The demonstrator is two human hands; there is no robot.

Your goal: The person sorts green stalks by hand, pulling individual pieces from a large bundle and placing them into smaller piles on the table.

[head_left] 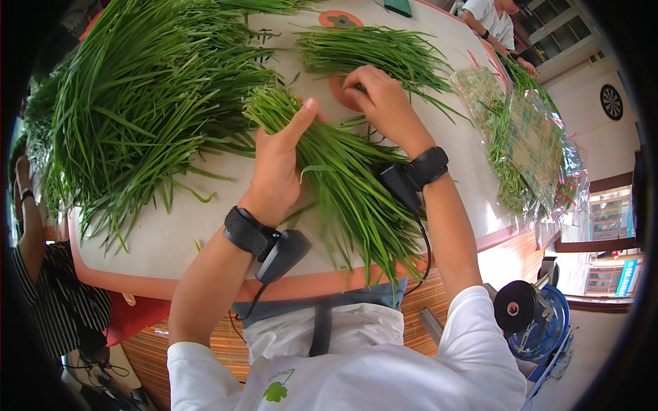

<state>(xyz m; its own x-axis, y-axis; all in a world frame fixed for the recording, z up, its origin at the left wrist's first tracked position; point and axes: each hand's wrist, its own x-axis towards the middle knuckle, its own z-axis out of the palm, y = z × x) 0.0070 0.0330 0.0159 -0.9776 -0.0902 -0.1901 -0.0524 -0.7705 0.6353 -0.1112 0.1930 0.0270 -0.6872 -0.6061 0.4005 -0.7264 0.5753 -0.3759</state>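
My left hand (281, 161) is wrapped round a bunch of garlic chives (343, 171), thumb on top. The bunch's pale cut ends point to the far left, and its green leaf tips hang toward the table's near edge. Just beyond the bunch is my right hand (380, 103), its fingers curled in and the thumb close to the fingertips. Whatever it pinches, if anything, is too small to make out. A smaller heap of chives (373, 55) lies behind my right hand. To the left rises a large pile of loose chives (151, 109).
All this lies on a pale table (164, 240) with an orange border. Bundled greens under clear plastic and a woven sheet (534, 130) are at the right. Another person (490, 24) works at the far right; a striped-clothed person (58, 294) is at the left. A blue fan-like machine (541, 329) stands lower right.
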